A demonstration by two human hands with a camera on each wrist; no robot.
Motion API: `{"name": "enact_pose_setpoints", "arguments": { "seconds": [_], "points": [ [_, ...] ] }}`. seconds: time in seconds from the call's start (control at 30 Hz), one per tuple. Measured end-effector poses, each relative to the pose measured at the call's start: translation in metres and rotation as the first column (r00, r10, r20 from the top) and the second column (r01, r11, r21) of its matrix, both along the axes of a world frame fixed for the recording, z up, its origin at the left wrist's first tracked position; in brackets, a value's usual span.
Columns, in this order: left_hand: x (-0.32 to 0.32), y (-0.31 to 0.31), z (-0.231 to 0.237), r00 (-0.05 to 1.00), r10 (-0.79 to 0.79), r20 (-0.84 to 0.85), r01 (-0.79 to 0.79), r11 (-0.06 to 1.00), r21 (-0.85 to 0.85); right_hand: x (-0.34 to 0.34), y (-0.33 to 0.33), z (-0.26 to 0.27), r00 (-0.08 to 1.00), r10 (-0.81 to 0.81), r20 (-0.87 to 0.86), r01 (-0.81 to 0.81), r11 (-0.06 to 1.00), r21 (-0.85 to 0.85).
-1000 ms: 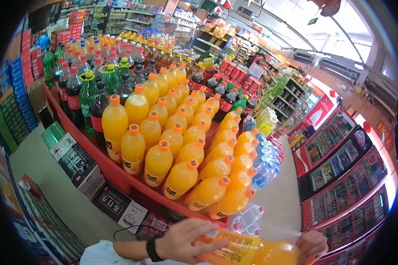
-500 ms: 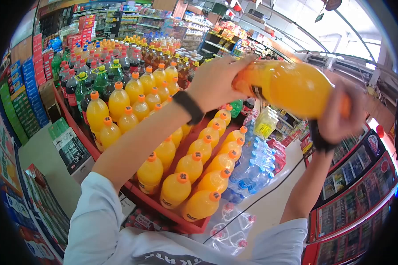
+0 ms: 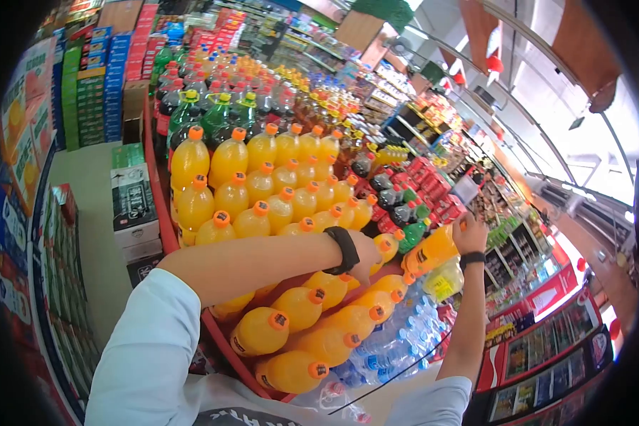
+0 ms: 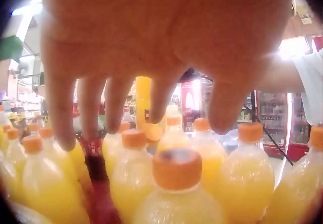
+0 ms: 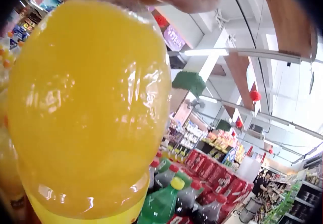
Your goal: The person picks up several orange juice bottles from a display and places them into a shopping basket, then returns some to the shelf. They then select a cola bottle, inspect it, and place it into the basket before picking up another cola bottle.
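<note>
My right hand [image 3: 470, 233] grips an orange-drink bottle [image 3: 432, 251] near its top; the bottle extends below that hand, near a green bottle [image 3: 414, 236]. My left hand [image 3: 364, 254] is wide, fingers spread, just above the orange-capped bottles [image 3: 260, 331].

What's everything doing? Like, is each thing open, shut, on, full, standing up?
Left hand: open, fingers stretched out.
Right hand: gripping a bottle's top end.
Held bottle: full of orange drink, cap hidden.
Other orange bottles: standing, capped.
Green bottle: capped.
Black wristbands: on, one round each wrist.
Ceiling light: lit.
</note>
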State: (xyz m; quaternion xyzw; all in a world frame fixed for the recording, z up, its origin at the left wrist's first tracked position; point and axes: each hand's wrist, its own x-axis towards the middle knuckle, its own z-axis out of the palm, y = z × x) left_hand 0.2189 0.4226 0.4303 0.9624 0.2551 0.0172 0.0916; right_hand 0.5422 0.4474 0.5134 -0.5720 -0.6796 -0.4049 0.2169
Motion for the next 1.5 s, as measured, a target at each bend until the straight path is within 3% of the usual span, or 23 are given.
{"name": "enact_pose_setpoints", "arguments": {
  "seconds": [0.13,0.3,0.43,0.53,0.63,0.73,0.87,1.07,1.17,1.2,1.27,1.33,1.43,1.5],
  "points": [
    [0.004,0.010,-0.024,0.993,0.007,-0.121,-0.018,0.996,-0.093,0.025,0.020,-0.052,0.996,-0.049,-0.080,0.032,0.979,-0.203],
    [0.005,0.020,-0.039,0.992,-0.072,-0.102,0.050,0.979,-0.197,0.024,0.020,-0.099,0.991,-0.107,-0.085,0.066,0.917,-0.394],
    [0.002,0.013,-0.044,0.998,-0.043,-0.047,0.039,0.996,-0.081,0.040,0.029,-0.130,0.980,-0.024,-0.198,-0.103,0.789,-0.605],
    [0.014,0.015,-0.038,0.997,-0.067,-0.047,0.069,0.997,0.035,0.030,0.028,-0.125,0.965,-0.021,-0.261,-0.145,0.788,-0.599],
    [0.031,0.016,-0.017,0.992,-0.047,0.114,0.038,0.996,0.079,0.029,0.029,-0.124,0.969,-0.061,-0.239,-0.124,0.717,-0.686],
    [0.049,0.028,-0.015,0.996,-0.027,0.080,0.021,0.997,0.070,0.025,0.030,-0.122,0.953,-0.055,-0.297,-0.173,0.707,-0.686],
    [0.045,0.033,-0.023,0.991,0.014,-0.134,-0.013,1.000,0.009,0.026,0.022,-0.129,0.940,-0.099,-0.327,-0.160,0.718,-0.677],
    [0.026,0.034,-0.024,0.989,-0.064,-0.135,0.050,0.993,-0.104,0.035,0.016,-0.128,0.921,-0.183,-0.344,-0.112,0.722,-0.683],
    [0.016,0.020,-0.023,0.964,-0.112,-0.240,0.096,0.992,-0.076,0.033,0.018,-0.129,0.947,-0.180,-0.266,-0.062,0.709,-0.702],
    [0.010,0.016,-0.024,0.971,-0.121,-0.208,0.111,0.992,-0.060,0.033,0.020,-0.128,0.958,-0.171,-0.232,-0.043,0.711,-0.702],
    [-0.005,0.008,-0.028,0.981,-0.137,-0.140,0.134,0.991,-0.030,0.018,0.021,-0.115,0.953,-0.297,-0.063,0.132,0.593,-0.794],
    [-0.009,0.008,-0.031,0.991,-0.125,-0.049,0.123,0.992,-0.034,0.007,0.024,-0.103,0.968,-0.249,0.020,0.177,0.627,-0.759],
    [-0.012,0.009,-0.035,0.995,-0.098,0.002,0.098,0.993,-0.062,-0.067,0.006,-0.067,0.978,-0.084,-0.194,-0.067,0.747,-0.661],
    [-0.013,0.015,-0.043,0.996,-0.071,0.061,0.075,0.995,-0.072,-0.117,-0.012,-0.050,0.894,0.024,-0.446,-0.391,0.525,-0.756]
  ]
}}
